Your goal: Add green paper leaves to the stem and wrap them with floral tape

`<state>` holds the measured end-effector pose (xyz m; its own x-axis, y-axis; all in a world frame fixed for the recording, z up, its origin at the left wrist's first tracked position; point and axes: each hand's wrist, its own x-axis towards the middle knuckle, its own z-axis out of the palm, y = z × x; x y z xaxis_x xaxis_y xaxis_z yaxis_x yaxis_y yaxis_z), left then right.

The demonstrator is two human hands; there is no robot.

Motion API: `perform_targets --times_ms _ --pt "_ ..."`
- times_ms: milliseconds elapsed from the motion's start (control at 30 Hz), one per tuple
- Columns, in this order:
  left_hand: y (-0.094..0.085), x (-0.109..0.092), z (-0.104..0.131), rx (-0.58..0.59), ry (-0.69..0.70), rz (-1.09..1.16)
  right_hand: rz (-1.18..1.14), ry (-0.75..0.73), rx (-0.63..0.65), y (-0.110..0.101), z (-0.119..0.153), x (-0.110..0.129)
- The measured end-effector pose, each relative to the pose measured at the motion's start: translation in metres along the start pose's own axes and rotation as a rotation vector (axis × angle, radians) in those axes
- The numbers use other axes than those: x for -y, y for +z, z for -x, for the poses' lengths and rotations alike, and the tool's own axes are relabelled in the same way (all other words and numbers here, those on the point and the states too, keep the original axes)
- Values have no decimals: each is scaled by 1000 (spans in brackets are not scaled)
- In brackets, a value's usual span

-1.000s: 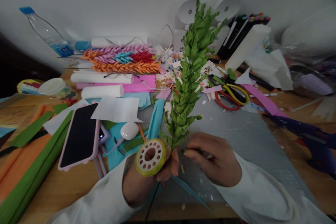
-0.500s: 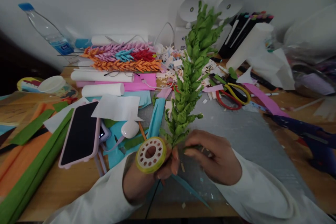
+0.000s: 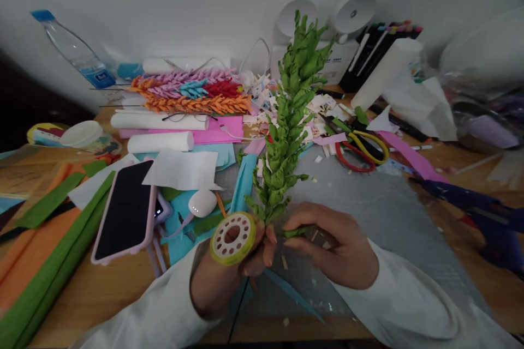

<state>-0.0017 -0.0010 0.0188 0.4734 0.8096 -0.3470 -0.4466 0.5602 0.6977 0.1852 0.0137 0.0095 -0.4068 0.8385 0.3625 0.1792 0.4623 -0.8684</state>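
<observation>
My left hand (image 3: 229, 272) grips the base of a tall green crepe-paper leafy stem (image 3: 286, 125) that stands upright over the grey cutting mat (image 3: 368, 207). A roll of green floral tape (image 3: 232, 238) with a white perforated hub sits against the same hand. My right hand (image 3: 331, 245) pinches a short strip of green tape (image 3: 297, 232) stretched to the stem's base. A thin dark wire (image 3: 239, 305) hangs down below my left hand.
Left of the mat lie a pink-cased phone (image 3: 125, 210), a white earbud case (image 3: 202, 203), white paper rolls (image 3: 159, 142) and green and orange crepe sheets (image 3: 45, 262). Finished coloured paper stems (image 3: 192, 95), a water bottle (image 3: 73, 52), scissors (image 3: 360, 150), a marker rack (image 3: 380, 49) and a purple glue gun (image 3: 483, 215) ring the mat.
The green stem has tilted slightly left and its top has dropped a little. My right hand's fingers have shifted along the tape at the base.
</observation>
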Motion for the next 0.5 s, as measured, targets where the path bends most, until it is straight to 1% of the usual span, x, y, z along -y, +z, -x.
perform_targets --times_ms 167,267,367,433,500 --pt "-4 -1 -2 -83 72 -38 4 -21 -66 -4 -2 3" --pt "-6 -2 -2 -111 82 -15 -43 43 -106 -5 -2 6" --pt "-6 -1 -2 -116 63 -46 -159 125 -142 -3 -1 5" --pt "-7 3 -2 -111 50 -80 -226 148 -146 0 -1 4" --pt "-11 9 -3 -101 44 -95 -234 151 -135 3 0 2"
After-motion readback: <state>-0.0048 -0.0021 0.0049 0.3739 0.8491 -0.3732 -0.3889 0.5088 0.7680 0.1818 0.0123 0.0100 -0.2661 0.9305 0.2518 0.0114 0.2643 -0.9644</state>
